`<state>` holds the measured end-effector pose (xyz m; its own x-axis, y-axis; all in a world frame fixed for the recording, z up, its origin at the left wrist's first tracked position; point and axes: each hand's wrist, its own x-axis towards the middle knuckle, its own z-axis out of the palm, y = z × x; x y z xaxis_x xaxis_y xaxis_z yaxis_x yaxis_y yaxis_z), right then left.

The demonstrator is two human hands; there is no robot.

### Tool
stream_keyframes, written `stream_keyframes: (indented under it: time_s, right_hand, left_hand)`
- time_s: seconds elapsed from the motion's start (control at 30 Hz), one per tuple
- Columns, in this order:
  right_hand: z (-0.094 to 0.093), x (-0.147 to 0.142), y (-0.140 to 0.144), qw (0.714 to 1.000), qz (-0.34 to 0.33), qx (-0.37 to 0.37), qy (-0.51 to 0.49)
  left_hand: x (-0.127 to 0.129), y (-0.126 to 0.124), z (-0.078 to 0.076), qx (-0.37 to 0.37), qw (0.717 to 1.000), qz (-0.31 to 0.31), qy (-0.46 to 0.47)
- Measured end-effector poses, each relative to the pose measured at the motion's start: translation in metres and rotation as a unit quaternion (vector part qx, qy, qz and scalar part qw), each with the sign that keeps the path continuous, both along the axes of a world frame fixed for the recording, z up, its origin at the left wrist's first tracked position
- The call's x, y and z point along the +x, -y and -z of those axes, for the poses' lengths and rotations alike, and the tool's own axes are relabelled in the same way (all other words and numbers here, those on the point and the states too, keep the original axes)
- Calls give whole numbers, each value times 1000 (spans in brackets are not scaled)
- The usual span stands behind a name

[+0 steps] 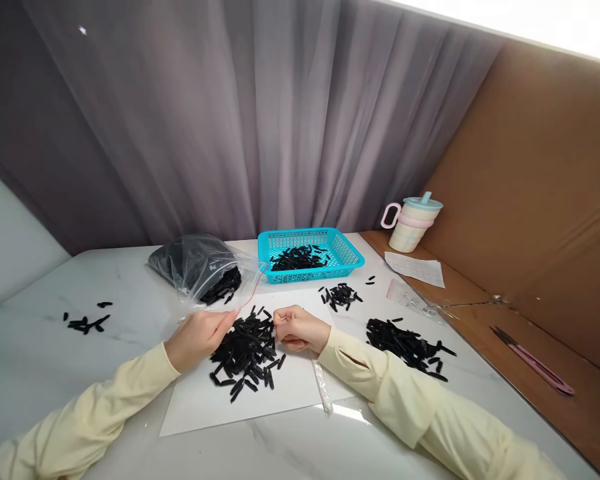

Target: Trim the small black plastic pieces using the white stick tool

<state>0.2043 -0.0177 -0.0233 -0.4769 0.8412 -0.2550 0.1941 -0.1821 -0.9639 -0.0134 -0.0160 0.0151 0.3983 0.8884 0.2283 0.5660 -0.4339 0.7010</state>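
The head view shows the left hand (199,337) with fingers pinched together on something too small to tell, at the left edge of a pile of black pieces (245,350) on a white sheet (200,400) near the table's front edge. Just right of it, the right hand (299,329) is curled shut at the pile's top, and a blue basket (310,255) stands at the back edge.

fingertips hidden, black pieces (245,350) too small

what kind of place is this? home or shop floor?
Probably a small hand-assembly or piecework station, possibly at home. Piles of small black pieces lie on a marble-look table, with more in a blue basket and a plastic bag; cardboard walls off one side.
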Motion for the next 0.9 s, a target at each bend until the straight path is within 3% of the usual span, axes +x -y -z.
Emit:
stream_keyframes:
  time_s: [0.03, 0.07, 0.1, 0.13, 0.23, 0.33, 0.37, 0.43, 0.5, 0.57, 0.63, 0.7, 0.9]
  right_hand:
    - [-2, 0, 1, 1000, 8, 16, 4]
    - [-4, 0, 2, 999, 17, 35, 9]
    - [-7, -1, 4, 998, 30, 58, 14]
    - [-11, -2, 8, 995, 45, 85, 20]
    - [-26, -8, 24, 978, 85, 184, 42]
    - [-41, -13, 43, 957, 76, 269, 77]
    - [-44, -15, 47, 939, 61, 321, 106]
    - [-49, -16, 52, 858, 13, 475, 196]
    - [-49, -17, 50, 723, -33, 627, 286]
    - [-46, -16, 44, 587, -48, 731, 344]
    - [-42, -15, 36, 491, -47, 786, 373]
    - [-38, -14, 29, 449, -57, 806, 381]
    - [-32, -13, 29, 416, -90, 809, 405]
  left_hand:
    - [4, 1, -5, -76, 995, -22, 63]
    - [9, 1, -10, -178, 972, -37, 147]
    - [14, 1, -16, -307, 920, -41, 240]
    - [19, 0, -21, -443, 835, -38, 324]
    - [30, -6, -31, -546, 749, -17, 374]
    - [39, -11, -30, -614, 672, 3, 414]
    - [42, -12, -28, -629, 650, 6, 426]
    - [51, -12, -22, -651, 614, 8, 446]
    - [60, -10, -15, -663, 589, 7, 462]
    - [68, -8, -10, -666, 575, 3, 475]
    - [73, -7, -7, -666, 570, -1, 482]
    - [75, -6, -5, -663, 570, -3, 485]
    - [73, -7, -1, -663, 564, 20, 492]
